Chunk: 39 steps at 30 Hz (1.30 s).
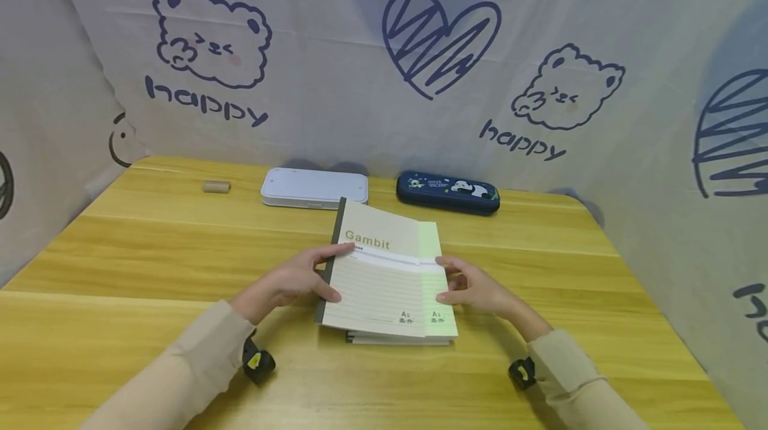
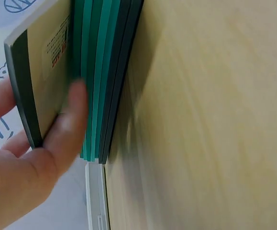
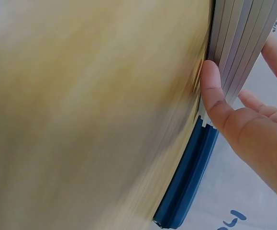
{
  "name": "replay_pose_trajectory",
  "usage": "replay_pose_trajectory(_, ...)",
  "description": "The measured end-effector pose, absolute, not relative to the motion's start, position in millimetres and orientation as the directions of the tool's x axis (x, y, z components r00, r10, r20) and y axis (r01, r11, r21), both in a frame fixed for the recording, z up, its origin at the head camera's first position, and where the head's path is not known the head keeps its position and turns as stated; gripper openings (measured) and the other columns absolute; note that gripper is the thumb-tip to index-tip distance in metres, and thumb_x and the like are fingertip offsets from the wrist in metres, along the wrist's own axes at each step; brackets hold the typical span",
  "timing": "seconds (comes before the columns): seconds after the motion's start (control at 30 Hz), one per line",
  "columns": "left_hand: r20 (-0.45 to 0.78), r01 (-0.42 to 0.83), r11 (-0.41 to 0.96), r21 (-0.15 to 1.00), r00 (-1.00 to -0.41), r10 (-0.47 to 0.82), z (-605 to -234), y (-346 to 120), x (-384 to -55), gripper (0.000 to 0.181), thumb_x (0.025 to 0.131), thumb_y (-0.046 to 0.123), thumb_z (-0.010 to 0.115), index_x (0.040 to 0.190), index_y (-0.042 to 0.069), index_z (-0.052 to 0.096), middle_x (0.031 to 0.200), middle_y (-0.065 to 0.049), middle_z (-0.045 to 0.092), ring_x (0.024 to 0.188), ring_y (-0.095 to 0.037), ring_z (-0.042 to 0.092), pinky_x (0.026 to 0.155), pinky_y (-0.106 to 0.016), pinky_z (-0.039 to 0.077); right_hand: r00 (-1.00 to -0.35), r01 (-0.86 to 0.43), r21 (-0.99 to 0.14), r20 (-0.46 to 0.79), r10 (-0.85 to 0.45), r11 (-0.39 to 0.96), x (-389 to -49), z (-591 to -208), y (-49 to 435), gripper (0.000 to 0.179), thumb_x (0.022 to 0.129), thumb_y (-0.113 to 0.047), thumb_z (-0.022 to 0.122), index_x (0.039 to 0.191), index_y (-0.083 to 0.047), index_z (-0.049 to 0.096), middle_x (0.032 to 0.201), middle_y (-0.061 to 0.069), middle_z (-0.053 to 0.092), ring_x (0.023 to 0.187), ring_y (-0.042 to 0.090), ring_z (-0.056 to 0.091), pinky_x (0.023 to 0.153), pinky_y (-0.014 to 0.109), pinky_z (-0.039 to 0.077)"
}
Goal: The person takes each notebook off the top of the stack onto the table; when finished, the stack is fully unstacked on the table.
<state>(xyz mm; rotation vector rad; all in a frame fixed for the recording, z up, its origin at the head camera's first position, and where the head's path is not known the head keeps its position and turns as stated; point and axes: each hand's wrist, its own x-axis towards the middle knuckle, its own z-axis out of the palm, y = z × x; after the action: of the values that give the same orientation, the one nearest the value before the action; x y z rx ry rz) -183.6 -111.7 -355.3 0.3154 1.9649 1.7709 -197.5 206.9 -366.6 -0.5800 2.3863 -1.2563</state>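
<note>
A cream notebook (image 1: 375,283) lettered "Gambit", with a dark spine, lies on top of a stack of notebooks (image 1: 443,313), shifted left and tilted so its spine edge stands raised. My left hand (image 1: 297,280) grips this notebook at its spine, fingers over the cover. In the left wrist view, the stack's green and black spines (image 2: 97,81) show below the lifted notebook (image 2: 47,67). My right hand (image 1: 480,287) touches the stack's right edge with thumb and fingertips. In the right wrist view, its thumb lies along the page edges (image 3: 236,43), low by the table.
Behind the stack, a white case (image 1: 315,187) and a dark blue panda pencil case (image 1: 447,193) lie at the back of the wooden table (image 1: 150,250). A small tan cylinder (image 1: 216,187) is at the back left. A printed cloth (image 1: 336,70) hangs behind.
</note>
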Motion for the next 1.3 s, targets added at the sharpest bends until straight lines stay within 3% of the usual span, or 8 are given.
replay_pose_trajectory(0.17, -0.237, -0.255, 0.033, 0.966, -0.837, 0.493, -354, -112, -183, 0.074, 0.072, -0.024, 0.051, 0.139, -0.001, 0.027, 0.125, -0.023, 0.033, 0.085, -0.025, 0.052, 0.07, -0.036, 0.049, -0.845, -0.168, -0.843, -0.144, -0.515, 0.511, -196, -366, 207, 0.067, 0.081, -0.01, 0.066, 0.133, 0.01, 0.028, 0.118, 0.025, 0.042, 0.086, 0.022, 0.048, 0.076, 0.033, 0.041)
replay_pose_trajectory(0.3, -0.256, -0.292, 0.001, 0.957, -0.838, 0.482, -354, -114, -182, 0.072, 0.074, -0.025, 0.046, 0.139, -0.001, 0.026, 0.114, -0.021, 0.04, 0.081, -0.022, 0.054, 0.069, -0.038, 0.05, -0.843, -0.168, -0.844, -0.145, -0.518, 0.509, -196, -365, 207, 0.068, 0.081, -0.01, 0.066, 0.133, 0.01, 0.028, 0.119, 0.025, 0.042, 0.087, 0.023, 0.049, 0.077, 0.033, 0.042)
replay_pose_trajectory(0.57, -0.222, -0.283, -0.06, 0.957, -0.852, 0.474, -357, -121, -182, 0.073, 0.073, -0.027, 0.044, 0.138, -0.002, 0.026, 0.116, -0.02, 0.043, 0.084, -0.021, 0.055, 0.07, -0.038, 0.049, -0.841, -0.17, -0.839, -0.15, -0.519, 0.518, -197, -366, 206, 0.066, 0.081, -0.01, 0.065, 0.133, 0.01, 0.028, 0.118, 0.025, 0.042, 0.087, 0.023, 0.049, 0.076, 0.033, 0.042)
replay_pose_trajectory(1.07, -0.164, -0.249, -0.126, 0.96, -0.869, 0.467, -351, -158, -180, 0.079, 0.072, -0.024, 0.045, 0.142, 0.002, 0.018, 0.128, -0.022, 0.033, 0.091, -0.021, 0.054, 0.075, -0.042, 0.048, -0.836, -0.174, -0.841, -0.148, -0.528, 0.512, -197, -366, 207, 0.067, 0.082, -0.011, 0.065, 0.134, 0.009, 0.027, 0.119, 0.026, 0.041, 0.086, 0.022, 0.047, 0.075, 0.033, 0.041)
replay_pose_trajectory(1.3, -0.103, -0.168, -0.103, 0.98, -0.884, 0.456, -346, -177, -176, 0.078, 0.073, -0.023, 0.047, 0.141, 0.0, 0.016, 0.134, -0.023, 0.028, 0.092, -0.016, 0.053, 0.07, -0.033, 0.049, -0.838, -0.184, -0.829, -0.147, -0.525, 0.527, -197, -367, 207, 0.067, 0.082, -0.014, 0.065, 0.134, 0.007, 0.028, 0.119, 0.025, 0.041, 0.085, 0.021, 0.047, 0.073, 0.03, 0.041)
